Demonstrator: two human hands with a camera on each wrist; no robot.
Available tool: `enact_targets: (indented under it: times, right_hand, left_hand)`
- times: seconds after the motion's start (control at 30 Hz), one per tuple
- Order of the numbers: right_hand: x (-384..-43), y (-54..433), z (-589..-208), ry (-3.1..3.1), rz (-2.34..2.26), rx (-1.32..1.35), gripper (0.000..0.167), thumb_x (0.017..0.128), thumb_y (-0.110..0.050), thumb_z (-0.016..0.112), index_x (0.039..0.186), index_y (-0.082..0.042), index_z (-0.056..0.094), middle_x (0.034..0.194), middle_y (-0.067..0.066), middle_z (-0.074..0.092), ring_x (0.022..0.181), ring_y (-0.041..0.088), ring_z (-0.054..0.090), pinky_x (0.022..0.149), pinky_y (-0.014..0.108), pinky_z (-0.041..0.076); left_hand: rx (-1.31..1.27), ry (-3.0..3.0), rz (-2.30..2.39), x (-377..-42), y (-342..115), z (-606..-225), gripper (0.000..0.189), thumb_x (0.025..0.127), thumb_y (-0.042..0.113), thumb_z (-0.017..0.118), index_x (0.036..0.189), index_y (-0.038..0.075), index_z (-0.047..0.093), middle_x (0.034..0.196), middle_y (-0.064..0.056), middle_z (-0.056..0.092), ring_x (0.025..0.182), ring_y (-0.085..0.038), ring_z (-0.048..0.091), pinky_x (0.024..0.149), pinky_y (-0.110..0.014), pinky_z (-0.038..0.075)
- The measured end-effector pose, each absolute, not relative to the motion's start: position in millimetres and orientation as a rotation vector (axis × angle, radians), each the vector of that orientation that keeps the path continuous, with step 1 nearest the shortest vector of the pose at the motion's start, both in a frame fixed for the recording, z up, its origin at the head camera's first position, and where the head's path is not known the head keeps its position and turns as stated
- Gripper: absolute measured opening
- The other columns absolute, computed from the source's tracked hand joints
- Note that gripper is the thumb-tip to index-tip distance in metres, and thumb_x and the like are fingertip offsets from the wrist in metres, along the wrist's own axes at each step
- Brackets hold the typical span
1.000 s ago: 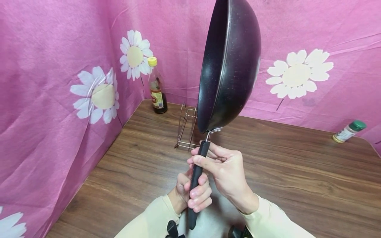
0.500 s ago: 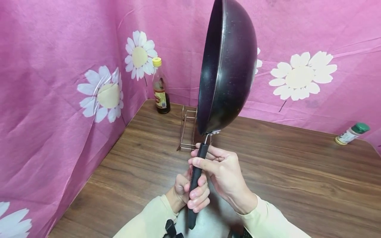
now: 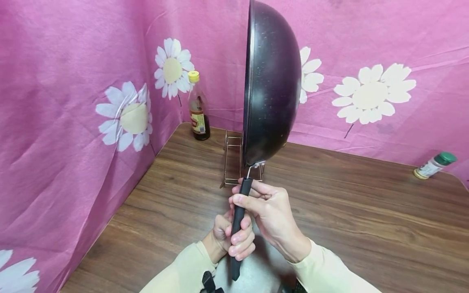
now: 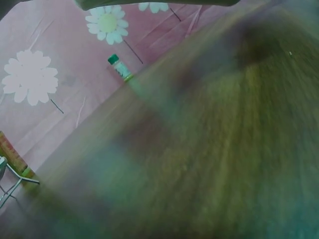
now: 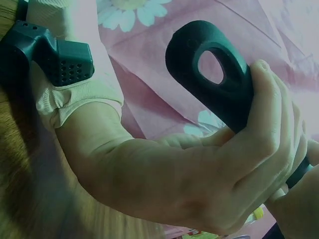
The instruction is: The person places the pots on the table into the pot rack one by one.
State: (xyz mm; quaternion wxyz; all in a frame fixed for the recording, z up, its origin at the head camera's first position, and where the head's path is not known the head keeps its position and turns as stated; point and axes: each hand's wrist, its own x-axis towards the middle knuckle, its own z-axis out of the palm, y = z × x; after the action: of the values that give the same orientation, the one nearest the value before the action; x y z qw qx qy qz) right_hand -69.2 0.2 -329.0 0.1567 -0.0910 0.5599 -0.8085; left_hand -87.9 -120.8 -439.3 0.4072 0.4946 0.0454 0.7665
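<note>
A dark wok is held up on end above the table, its rounded underside facing right and its inside turned out of sight. My left hand wraps its fingers round the lower part of the black handle. Higher up, near the metal neck, my right hand pinches the handle between thumb and fingers. The right wrist view shows the left hand from the side, with the handle's holed end sticking out past it. Neither hand is visible in the left wrist view.
Behind the wok stands a wire rack, partly hidden. A yellow-capped sauce bottle is at the back left corner, and a green-capped spice jar at the far right. Pink flowered cloth hangs around the wooden table.
The wok has swung left and turned, so its inside has gone from view and more of the rack and a wall flower shows. Both hands keep their hold and shift slightly left.
</note>
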Motion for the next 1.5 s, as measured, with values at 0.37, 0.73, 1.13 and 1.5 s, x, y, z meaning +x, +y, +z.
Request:
enact_targets:
  times: [0.37,0.73,1.13,1.5]
  right_hand:
    - [-67,-5,-336,1.672,-2.312,-0.299,0.032,0.084,0.005,0.075,0.110,0.019,0.063,0.080,0.004,0.077,0.074,0.015,0.076,0.064,0.023,0.060]
    - [-67,-14,-345,1.685,-2.307,-0.273,0.034,0.083,0.006,0.075,0.111,0.019,0.063,0.076,0.004,0.077,0.073,0.017,0.077,0.069,0.027,0.061]
    - [-72,-10,-356,1.622,-2.334,-0.217,0.031,0.085,0.005,0.073,0.108,0.022,0.061,0.077,0.008,0.077,0.074,0.022,0.077,0.076,0.033,0.063]
    - [-73,-8,-361,1.602,-2.346,-0.215,0.030,0.085,0.006,0.073,0.110,0.019,0.063,0.078,0.008,0.076,0.072,0.021,0.077,0.075,0.034,0.063]
  left_hand:
    - [1.222,0.218,1.978,-80,-133,-436,0.034,0.095,0.022,0.060,0.130,0.021,0.060,0.097,0.011,0.066,0.073,-0.009,0.061,0.063,-0.027,0.049]
    - [1.184,0.345,1.994,-74,-146,-439,0.035,0.096,0.022,0.057,0.131,0.024,0.058,0.098,0.013,0.064,0.079,-0.007,0.061,0.069,-0.027,0.047]
    - [1.102,0.369,1.991,-73,-147,-447,0.034,0.099,0.023,0.055,0.134,0.022,0.056,0.105,0.013,0.066,0.088,-0.005,0.063,0.082,-0.025,0.048]
    - [1.087,0.380,1.989,-75,-147,-450,0.035,0.099,0.021,0.054,0.134,0.021,0.057,0.105,0.012,0.066,0.087,-0.007,0.062,0.083,-0.026,0.049]
